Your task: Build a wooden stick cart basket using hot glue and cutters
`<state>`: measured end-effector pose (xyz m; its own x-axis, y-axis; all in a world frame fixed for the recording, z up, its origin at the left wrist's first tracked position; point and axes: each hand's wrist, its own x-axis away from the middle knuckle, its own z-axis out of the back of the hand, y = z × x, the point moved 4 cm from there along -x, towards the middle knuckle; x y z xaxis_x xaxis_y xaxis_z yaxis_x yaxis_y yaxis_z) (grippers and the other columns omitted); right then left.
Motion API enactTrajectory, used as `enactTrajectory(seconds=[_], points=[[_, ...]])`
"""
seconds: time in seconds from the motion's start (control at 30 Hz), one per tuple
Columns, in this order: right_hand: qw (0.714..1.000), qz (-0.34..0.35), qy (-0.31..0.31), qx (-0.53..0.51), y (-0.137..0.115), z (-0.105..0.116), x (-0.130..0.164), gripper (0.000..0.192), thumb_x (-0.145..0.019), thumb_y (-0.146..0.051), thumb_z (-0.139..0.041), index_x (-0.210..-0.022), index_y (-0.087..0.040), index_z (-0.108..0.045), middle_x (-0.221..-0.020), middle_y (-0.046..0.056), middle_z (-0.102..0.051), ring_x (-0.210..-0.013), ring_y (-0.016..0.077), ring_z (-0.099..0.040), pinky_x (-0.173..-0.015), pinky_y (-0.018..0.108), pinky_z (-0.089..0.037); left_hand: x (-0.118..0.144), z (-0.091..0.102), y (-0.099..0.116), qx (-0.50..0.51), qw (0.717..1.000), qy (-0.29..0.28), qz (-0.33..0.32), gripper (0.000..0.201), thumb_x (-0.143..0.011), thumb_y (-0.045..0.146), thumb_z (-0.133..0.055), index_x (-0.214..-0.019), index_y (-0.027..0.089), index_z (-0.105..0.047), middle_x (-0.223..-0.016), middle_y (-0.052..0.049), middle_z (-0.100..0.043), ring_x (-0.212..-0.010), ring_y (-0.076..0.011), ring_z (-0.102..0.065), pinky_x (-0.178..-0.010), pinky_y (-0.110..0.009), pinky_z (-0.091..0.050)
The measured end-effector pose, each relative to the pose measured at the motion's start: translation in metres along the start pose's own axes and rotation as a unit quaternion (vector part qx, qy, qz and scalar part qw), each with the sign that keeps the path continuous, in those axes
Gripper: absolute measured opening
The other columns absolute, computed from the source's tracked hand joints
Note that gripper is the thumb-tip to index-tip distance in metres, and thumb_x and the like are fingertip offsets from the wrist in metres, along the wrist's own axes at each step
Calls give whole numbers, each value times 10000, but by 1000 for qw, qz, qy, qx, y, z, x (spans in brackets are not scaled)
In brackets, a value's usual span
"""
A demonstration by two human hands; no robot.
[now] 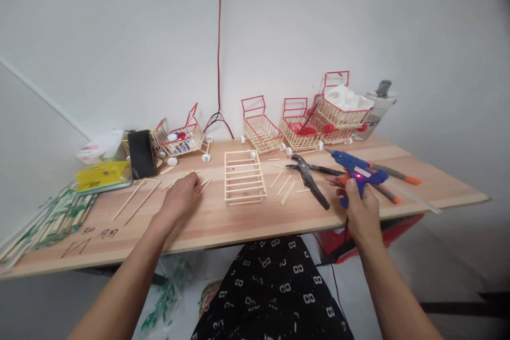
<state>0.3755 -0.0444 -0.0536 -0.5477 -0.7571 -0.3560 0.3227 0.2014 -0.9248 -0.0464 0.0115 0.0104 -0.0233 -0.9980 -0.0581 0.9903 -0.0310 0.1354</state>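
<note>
R hand grip wrapped round blue glue gun, right side of table; prob. light, stiff; hold by handle, clear of nozzle. L hand at thin sticks, left of stick frame; unclear if grip has any. Frame mid-table, prob. v. light, fragile at joints; take by outer rails. L fingertips hidden; gun handle mostly covered; far-right carts overlap.

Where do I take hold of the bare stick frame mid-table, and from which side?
I'd pinch the stick frame by its left edge, coming from the left: that edge faces the left hand, while the right hand holds the glue gun. Its thin sticks suggest a gentle hold.
</note>
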Motion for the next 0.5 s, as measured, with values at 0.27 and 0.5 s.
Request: enactTrajectory(seconds=[0.27, 0.5], points=[[984, -73, -51, -155, -35, -7, 20, 372, -865, -572, -624, -915, -204, -638, -888, 87, -701, -667, 178, -596, -549, 290, -479, 19, 45, 3, 287, 938, 187, -46, 181, -810, 332, -588, -820, 180, -687, -848, -51, -732, -747, -194, -617, -694, -286, -421], [952, -89, -220, -196, -82, -25, 59, 367, -921, -553, -568, -995, -197, -620, -863, 65, -659, -602, 124, -510, -459, 229, -395, 36, 32, 70, 546, 832, -21, -100, 340, -787, 444, -688, -942, 143, -722, -723, -26, -688, -503, -76, -377, -478, -217, -277]])
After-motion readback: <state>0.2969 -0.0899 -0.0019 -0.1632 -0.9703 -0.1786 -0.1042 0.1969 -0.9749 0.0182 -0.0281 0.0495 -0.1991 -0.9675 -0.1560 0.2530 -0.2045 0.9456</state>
